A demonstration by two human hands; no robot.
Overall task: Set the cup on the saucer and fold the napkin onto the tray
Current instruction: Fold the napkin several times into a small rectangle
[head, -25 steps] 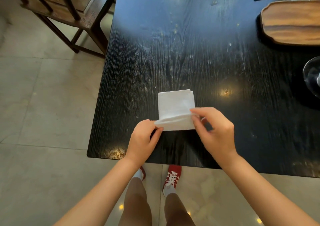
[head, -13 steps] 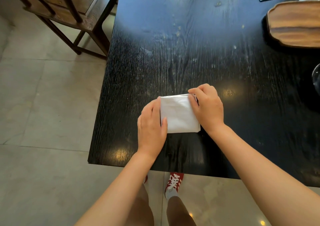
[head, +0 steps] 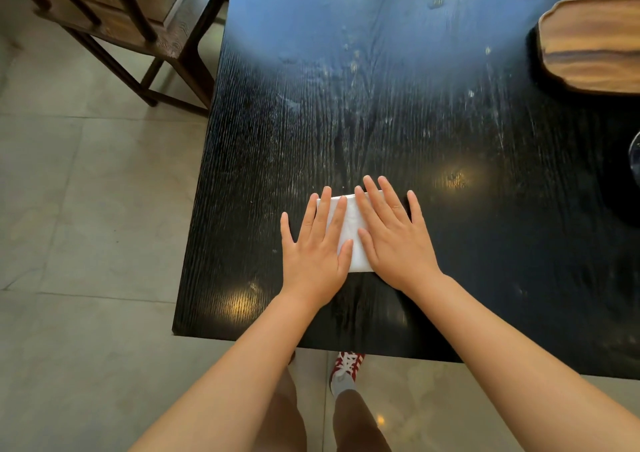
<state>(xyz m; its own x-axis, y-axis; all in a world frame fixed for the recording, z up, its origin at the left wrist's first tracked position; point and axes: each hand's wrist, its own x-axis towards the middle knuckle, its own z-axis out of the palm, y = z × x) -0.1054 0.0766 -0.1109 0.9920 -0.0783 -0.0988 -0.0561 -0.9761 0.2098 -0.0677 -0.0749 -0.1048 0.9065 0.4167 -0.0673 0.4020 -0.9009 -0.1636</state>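
Both hands [head: 353, 244] flat on folded napkin [head: 353, 233]

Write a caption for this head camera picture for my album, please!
Both hands, left and right, press a folded white napkin flat on a black table.

Two hands: left hand [head: 313, 254], right hand [head: 394, 240]. One napkin [head: 351, 233], one tray [head: 595, 43] at two o'clock, one chair [head: 131, 19].

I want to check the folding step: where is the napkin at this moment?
In the head view the napkin lies flat on the black table near its front edge, pressed under the left hand and right hand, far from the wooden tray at upper right.
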